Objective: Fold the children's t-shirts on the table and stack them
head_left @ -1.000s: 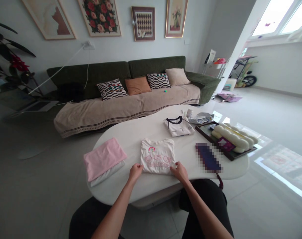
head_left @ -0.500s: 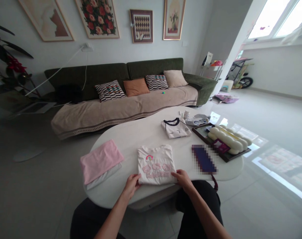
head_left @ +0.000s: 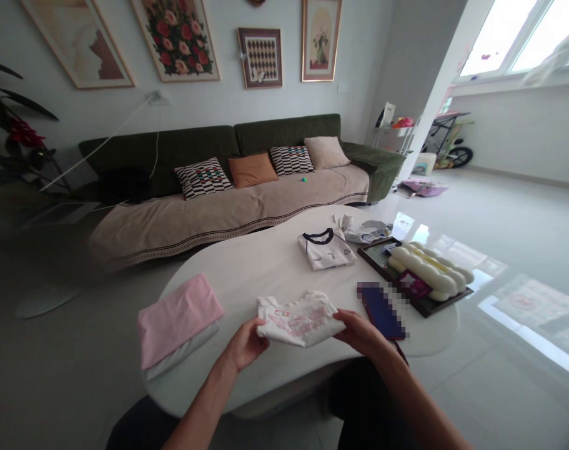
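Observation:
A folded white T-shirt [head_left: 300, 322] with a pink print and a small rainbow hangs between my hands, its middle sagging, over the near part of the white table [head_left: 237, 262]. My left hand [head_left: 247, 342] pinches its left edge. On the opposite edge, my right hand [head_left: 359, 328] grips the fabric between thumb and fingers. To the left lies a folded pink garment [head_left: 178, 319] on top of a white one [head_left: 185, 350]. Farther back sits another folded white shirt [head_left: 328, 250] with a dark collar.
A dark blue pixelated flat object [head_left: 382, 312] lies right of my right hand. Beyond it stands a dark tray [head_left: 427, 306] with a puffy cream object [head_left: 429, 269]. A crumpled plastic package [head_left: 371, 231] rests at the table's back, before a green sofa [head_left: 288, 131].
Both hands have lifted the T-shirt's near edge and sides, so it now sags and tilts where it lay flat before. The view has shifted slightly.

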